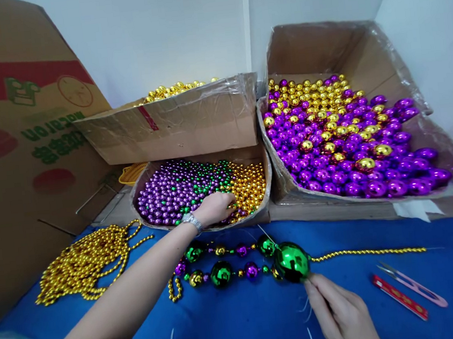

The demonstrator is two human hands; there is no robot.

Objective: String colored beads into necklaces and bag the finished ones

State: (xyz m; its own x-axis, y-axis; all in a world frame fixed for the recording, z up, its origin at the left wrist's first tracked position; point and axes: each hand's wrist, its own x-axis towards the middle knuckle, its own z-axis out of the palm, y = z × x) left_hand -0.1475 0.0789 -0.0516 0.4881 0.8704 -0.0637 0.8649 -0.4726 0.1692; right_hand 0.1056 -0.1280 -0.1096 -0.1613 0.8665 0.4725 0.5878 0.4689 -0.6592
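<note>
With the right hand (341, 311), pinches the largest green ball (292, 261) in a bead garland (221, 274) stretched left-to-right across the bench (235, 330); just beyond, dips the curled left hand (215, 208), hold unclear, among small beads (199, 186).

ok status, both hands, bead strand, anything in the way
Left hand in bead box, among gold beads; grip unclear. Right hand holding large green bead at lower edge. Bead strand laid on blue cloth. Pink thread snips off right, not between hands.

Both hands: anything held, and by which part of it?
Right hand: at the large green ball, lower right edge; grip unclear. Left hand: among small beads; can't tell if any held.
</note>
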